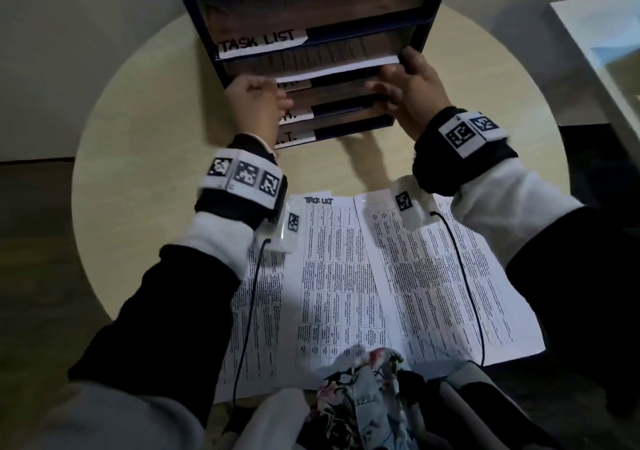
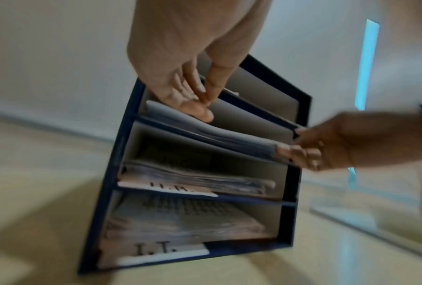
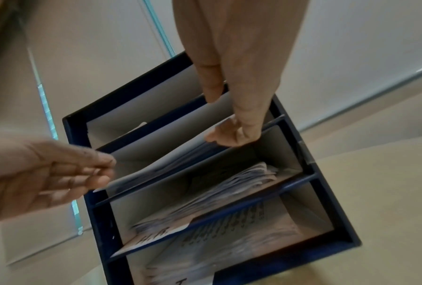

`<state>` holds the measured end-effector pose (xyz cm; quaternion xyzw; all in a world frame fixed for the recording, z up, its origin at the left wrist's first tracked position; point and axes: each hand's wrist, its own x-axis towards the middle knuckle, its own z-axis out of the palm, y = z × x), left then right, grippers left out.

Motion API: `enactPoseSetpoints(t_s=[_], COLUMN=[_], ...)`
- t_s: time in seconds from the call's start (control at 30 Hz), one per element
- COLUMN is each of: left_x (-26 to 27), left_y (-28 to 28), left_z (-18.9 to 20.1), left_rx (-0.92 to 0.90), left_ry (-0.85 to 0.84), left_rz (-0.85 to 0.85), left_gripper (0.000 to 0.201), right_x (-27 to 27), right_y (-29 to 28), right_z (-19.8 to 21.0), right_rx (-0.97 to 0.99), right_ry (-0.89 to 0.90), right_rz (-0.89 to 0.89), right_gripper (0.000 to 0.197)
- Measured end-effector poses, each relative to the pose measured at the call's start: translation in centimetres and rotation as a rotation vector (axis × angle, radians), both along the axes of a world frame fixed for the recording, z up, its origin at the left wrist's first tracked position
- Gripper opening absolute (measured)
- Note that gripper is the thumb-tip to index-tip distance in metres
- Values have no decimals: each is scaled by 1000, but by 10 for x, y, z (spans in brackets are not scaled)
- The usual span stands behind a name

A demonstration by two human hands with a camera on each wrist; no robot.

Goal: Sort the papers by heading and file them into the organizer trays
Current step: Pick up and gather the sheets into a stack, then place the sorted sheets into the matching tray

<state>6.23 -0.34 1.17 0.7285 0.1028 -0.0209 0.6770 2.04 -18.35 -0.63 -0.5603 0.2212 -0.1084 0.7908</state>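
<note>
A dark blue organizer (image 1: 426, 27) with several stacked trays stands at the back of the round table. Its labels read TASK LIST (image 1: 258, 42), H.R. (image 2: 171, 188) and I.T. (image 2: 156, 248). A white sheet (image 1: 339, 70) lies half inside the tray under the TASK LIST label. My left hand (image 1: 280, 98) pinches its left edge (image 2: 175, 113). My right hand (image 1: 384, 93) grips its right edge (image 3: 193, 146). The two lower trays hold stacks of printed papers (image 2: 193, 177). More printed sheets (image 1: 346, 276), one headed TASK LIST, lie spread on the table close to me.
The round beige table (image 1: 156, 138) has bare surface left of the organizer. A white glass-edged panel (image 1: 595, 51) stands at the right. Floral cloth (image 1: 363, 397) sits at the near edge. Thin black cables (image 1: 464, 276) run from my wrists over the sheets.
</note>
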Motion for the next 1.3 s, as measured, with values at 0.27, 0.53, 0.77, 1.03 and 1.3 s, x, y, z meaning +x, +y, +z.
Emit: enactPoseSetpoints(t_s=[0.27,0.53,0.77,1.03,1.3], left_x=[8,34,51,13,-56], left_y=[3,-5,-7,2,4], left_z=[-13,-3,-4,-22,-53], left_rx=[1064,1128,1141,1288,1001], left_ry=[-419,-184,-59,-224,-60], left_rz=[-385,-449,-460,-564,-565], left_gripper=[35,38,34,50,69], right_x=[41,61,58,3,-55], right_y=[-2,-15,-19,-16,-24], right_z=[7,10,9,12,-30], right_rx=[-219,-510,-697,-541,-731], right_ry=[56,321,441,355,486], right_rz=[-34,-73,76,122,314], right_gripper=[25,22,16,30,27])
